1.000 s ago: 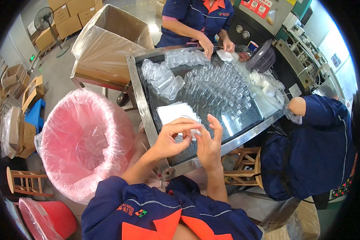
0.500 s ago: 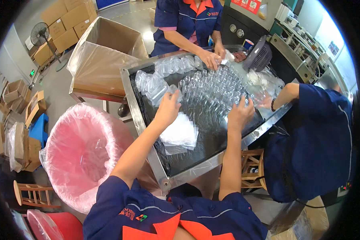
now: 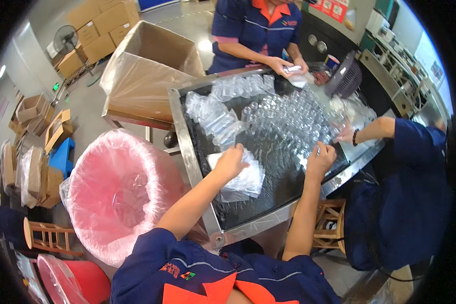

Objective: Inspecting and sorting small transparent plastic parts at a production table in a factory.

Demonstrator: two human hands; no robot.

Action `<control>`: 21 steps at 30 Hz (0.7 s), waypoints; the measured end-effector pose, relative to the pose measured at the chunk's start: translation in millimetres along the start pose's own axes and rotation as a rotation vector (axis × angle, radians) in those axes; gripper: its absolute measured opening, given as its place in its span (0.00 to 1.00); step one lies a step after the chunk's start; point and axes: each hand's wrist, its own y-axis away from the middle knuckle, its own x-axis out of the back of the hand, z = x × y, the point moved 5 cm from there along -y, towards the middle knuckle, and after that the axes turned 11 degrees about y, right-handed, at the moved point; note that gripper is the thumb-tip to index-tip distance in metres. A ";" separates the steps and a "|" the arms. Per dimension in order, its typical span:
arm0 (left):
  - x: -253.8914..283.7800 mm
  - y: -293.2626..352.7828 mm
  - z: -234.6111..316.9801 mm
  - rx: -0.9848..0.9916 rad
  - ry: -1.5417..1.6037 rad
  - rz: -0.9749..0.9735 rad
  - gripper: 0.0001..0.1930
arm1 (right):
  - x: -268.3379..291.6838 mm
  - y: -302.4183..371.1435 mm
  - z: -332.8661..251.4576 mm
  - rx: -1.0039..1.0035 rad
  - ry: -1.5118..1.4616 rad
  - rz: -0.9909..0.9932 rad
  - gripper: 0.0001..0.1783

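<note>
My left hand (image 3: 230, 162) is over the upper part of a stack of clear-white plastic bags (image 3: 252, 181), thumb and forefinger apart. Whether it touches the top bag I cannot tell. At the near right edge of a mass of clear plastic pieces (image 3: 289, 119), my right hand (image 3: 321, 160) is closed in a pinch around a small clear plastic piece (image 3: 318, 149), mostly hidden by the fingers. Filled clear bags (image 3: 213, 119) lie overlapped in a row along the tray's left side. Another row of clear bags (image 3: 243, 87) runs along the far side.
The metal-rimmed tray table (image 3: 188, 147) has a dark lining. Left of it stand a pink-lined bin (image 3: 109, 197) and a plastic-lined carton (image 3: 147, 86). A co-worker's hands (image 3: 289, 66) hold a clear bag at the far side; another co-worker's hand (image 3: 347, 134) reaches in from the right.
My left hand has left the row of filled bags and come down to the bag stack. My right hand has shifted slightly nearer and closed. The far co-worker's hands have lifted a bag.
</note>
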 end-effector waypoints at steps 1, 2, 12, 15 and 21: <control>-1.4 0.7 -5.9 -0.001 -0.012 0.030 0.18 | 0.4 2.2 1.9 -0.007 -0.019 0.008 0.10; -1.7 -3.8 -9.1 -0.018 0.028 0.007 0.16 | -0.6 3.1 3.6 -0.013 -0.040 0.023 0.10; 49.8 60.0 53.0 0.122 0.467 -0.050 0.14 | 40.1 68.1 -5.0 -0.272 -0.469 -0.177 0.12; 47.3 75.7 46.0 0.125 0.510 0.002 0.11 | 48.0 86.1 -23.1 -0.433 -0.888 -0.301 0.11; 39.5 76.9 36.7 0.130 0.529 0.013 0.04 | 86.3 86.6 -70.7 -0.448 -1.332 -0.370 0.15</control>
